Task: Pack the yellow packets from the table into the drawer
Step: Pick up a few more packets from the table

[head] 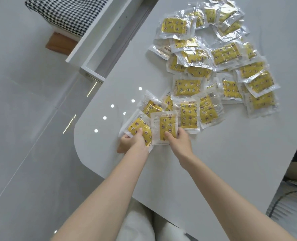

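Observation:
Several yellow packets in clear wrappers lie scattered over the white table (213, 162), heaped thickest at the far right (226, 54). My left hand (132, 143) grips one yellow packet (138, 126) near the table's left corner, thumb on top. Beside it my right hand (177, 141) holds another yellow packet (167, 126) by its lower edge, thumb pressed on the front. More packets (188, 115) fan out just beyond both hands. The open white drawer (99, 44) juts out from the table's left side, its inside only partly visible.
A chair with a black-and-white checked cushion (66, 14) stands beyond the drawer. Grey tiled floor (22, 119) lies left of the table. My light trousers (144, 223) show below the table's near edge. Dark clutter (293, 188) sits at the right.

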